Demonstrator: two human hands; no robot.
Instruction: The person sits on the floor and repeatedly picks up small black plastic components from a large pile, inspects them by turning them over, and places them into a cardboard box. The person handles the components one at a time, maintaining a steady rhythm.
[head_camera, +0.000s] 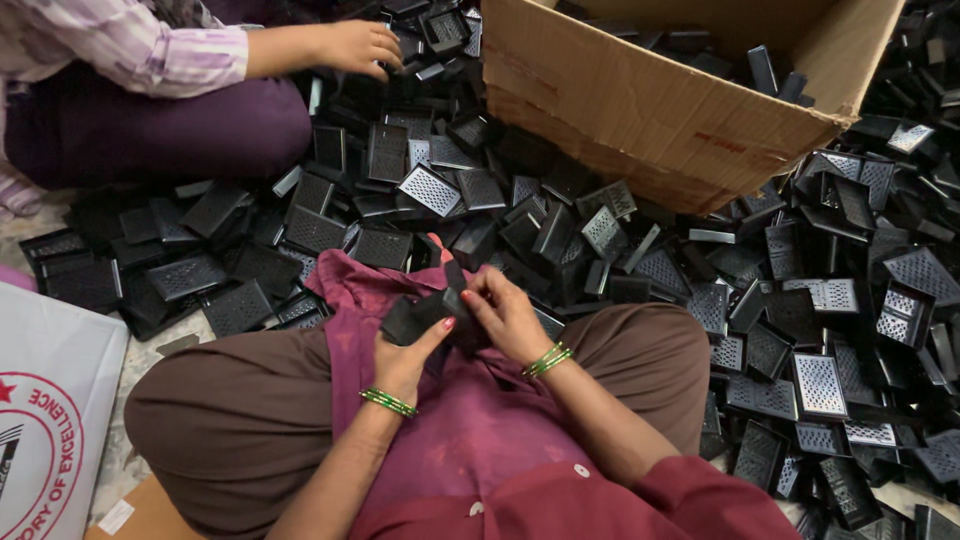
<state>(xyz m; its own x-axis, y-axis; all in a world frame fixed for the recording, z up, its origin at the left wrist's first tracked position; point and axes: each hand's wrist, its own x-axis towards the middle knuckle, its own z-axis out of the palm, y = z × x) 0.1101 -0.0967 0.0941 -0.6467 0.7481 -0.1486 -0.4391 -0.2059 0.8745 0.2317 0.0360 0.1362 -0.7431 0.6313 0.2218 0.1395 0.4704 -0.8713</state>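
Small black perforated plastic tray, likely light, stiff and smooth: left hand is cradling its underside, thumb pressing one edge; right hand is pinching the far rim, fingers curled together. Edges are offering the best hold. Fingers are hiding its middle. Beyond the fingertips: heaped identical trays, brown cardboard box.

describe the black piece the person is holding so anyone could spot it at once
Start at the big cardboard box, then drop to the seated person's lap. There the left hand and right hand hold a black plastic piece together. Unlike the perforated trays on the floor, it is lifted off the heap.
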